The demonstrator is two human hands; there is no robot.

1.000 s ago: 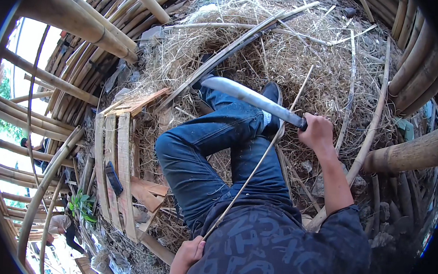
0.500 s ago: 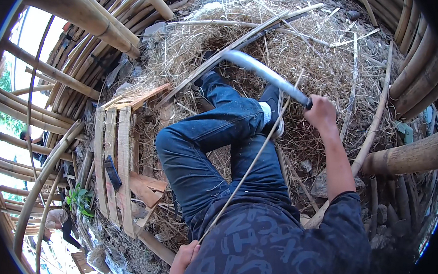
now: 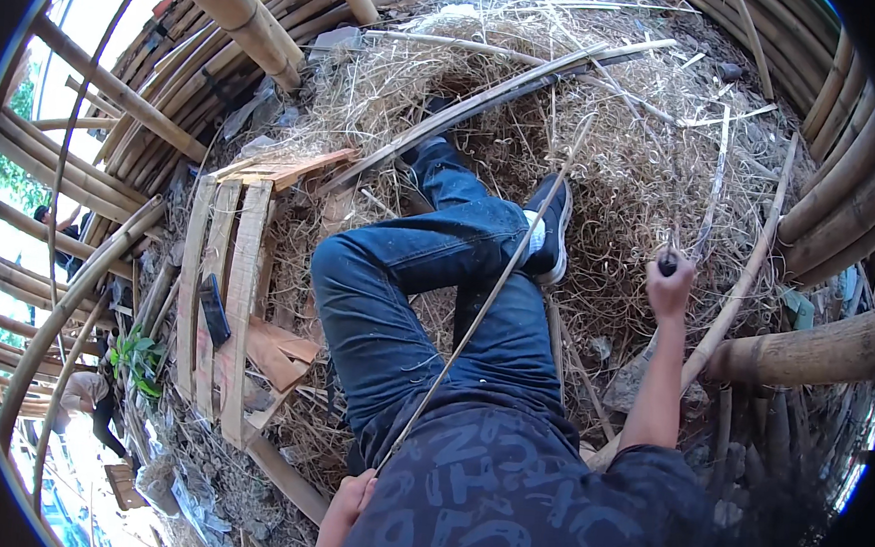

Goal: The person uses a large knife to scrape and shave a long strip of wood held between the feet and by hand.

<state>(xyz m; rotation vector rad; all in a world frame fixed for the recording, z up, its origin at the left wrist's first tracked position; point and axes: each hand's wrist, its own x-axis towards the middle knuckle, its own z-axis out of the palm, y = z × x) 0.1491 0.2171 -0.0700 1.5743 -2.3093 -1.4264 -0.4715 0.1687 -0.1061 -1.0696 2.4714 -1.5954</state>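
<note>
Outdoor bamboo-working site, stacked bamboo poles [image 3: 118,94], straw shavings heap [image 3: 644,166], wooden pallet [image 3: 221,290]

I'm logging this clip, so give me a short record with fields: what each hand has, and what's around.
left hand: grips the lower end of a thin bamboo strip
right hand: closed on a dark tool handle, blade edge-on, hard to see
legs: blue jeans, dark shoe
ground: dry shavings
left side: wooden slats
</note>
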